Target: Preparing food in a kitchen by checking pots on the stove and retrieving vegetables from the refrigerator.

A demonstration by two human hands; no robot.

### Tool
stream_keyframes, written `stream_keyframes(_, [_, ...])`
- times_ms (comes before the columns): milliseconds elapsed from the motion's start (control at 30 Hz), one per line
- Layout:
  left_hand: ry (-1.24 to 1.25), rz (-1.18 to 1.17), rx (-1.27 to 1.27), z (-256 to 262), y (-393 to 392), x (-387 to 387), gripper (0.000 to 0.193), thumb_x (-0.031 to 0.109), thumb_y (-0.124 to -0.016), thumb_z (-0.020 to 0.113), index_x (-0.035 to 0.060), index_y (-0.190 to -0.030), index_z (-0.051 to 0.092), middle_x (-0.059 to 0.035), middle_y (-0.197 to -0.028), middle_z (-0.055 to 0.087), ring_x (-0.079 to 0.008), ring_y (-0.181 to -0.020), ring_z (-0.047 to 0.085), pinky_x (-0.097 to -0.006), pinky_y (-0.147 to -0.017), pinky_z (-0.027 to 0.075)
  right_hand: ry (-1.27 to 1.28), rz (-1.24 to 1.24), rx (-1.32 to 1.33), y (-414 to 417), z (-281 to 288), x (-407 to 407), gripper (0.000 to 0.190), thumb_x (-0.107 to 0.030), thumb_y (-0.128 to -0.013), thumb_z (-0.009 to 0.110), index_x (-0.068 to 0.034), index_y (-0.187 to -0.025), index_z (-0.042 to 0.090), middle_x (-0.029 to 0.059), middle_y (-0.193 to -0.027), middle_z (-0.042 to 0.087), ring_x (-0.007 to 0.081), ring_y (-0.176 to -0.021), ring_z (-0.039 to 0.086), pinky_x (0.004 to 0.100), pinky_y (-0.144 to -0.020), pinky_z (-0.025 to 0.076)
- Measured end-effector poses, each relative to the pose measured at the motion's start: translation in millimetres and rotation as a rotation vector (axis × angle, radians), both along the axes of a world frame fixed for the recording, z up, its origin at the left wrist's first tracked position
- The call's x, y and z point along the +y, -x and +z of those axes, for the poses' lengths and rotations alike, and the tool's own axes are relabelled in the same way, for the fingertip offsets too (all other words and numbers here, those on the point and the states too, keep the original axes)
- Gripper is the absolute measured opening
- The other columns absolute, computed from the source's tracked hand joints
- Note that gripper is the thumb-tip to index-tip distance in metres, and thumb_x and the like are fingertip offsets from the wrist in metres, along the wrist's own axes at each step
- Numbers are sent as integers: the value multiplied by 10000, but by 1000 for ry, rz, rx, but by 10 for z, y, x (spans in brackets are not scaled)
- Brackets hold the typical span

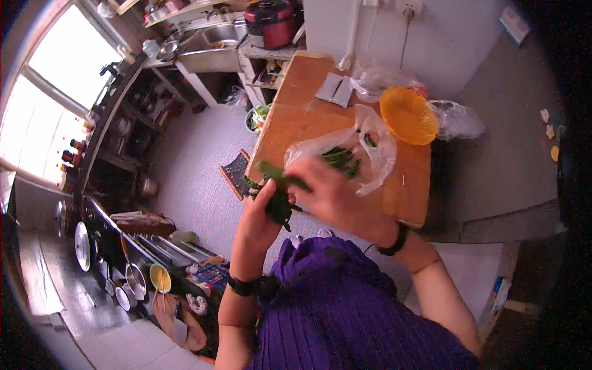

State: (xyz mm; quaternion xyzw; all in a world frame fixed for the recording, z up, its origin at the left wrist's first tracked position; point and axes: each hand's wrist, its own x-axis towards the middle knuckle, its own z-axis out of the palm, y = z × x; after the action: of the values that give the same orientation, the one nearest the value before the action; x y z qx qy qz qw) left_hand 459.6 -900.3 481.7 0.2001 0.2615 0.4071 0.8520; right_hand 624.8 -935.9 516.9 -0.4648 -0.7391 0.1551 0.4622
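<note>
Dark green leafy vegetables [278, 206] are gripped in my left hand [255, 224], held just off the near left corner of the wooden table [296, 122]. My right hand [340, 203], blurred by motion, is close beside them. Its fingers pinch a long green vegetable piece [274, 172] that lies across the top of the left hand's bunch. Beyond the right hand, a thin clear plastic bag [375, 159] is spread on the tabletop. More dark green vegetable pieces [339, 158] lie in the bag, partly hidden by the right hand.
An orange plastic basket [407, 115] stands at the table's right edge, near grey packets [335, 90]. Behind are a red-and-black cooker [269, 25] and a steel sink [217, 39]. A low stool [235, 173] stands on the floor. At lower left, a cleaver [179, 329] rests on a cutting board [196, 330].
</note>
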Motion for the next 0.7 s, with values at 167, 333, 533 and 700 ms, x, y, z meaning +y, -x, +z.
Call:
stream_keyframes(167, [-12,2,150,-193,216,146,264,250,-943,522,48,-1094,599,-98,-1071,645,-214,-1023,602,-337,-900,473,-27,75,-115,93,-200,-179,328,-58,-806,643,4,-1118,562,165,-1161,575,339,-1045,570,399,-904,452])
stream_keyframes(333, [-443,126,781,-50,419,598,188,179,-845,635,-1,-893,611,-70,-788,648,-166,-711,627,-303,-679,501,147,-29,-77,-527,-245,-557,239,-38,-814,639,19,-1044,610,154,-1075,624,306,-983,611,372,-852,484])
stream_keyframes(533, [-1325,162,1498,-308,-144,1254,278,231,-758,725,38,-904,589,-183,-789,629,-374,-738,602,-409,-631,465,314,-360,22,-877,-292,-1082,150,-62,-836,633,8,-969,633,140,-960,654,285,-907,631,353,-785,503])
stream_keyframes(700, [-1572,-47,1439,-776,-815,1743,279,230,-783,676,14,-925,571,-223,-897,597,-428,-860,569,-471,-730,459,320,-425,-5,-783,-383,-1274,128,-68,-843,634,6,-948,644,121,-957,662,254,-878,636,322,-727,510])
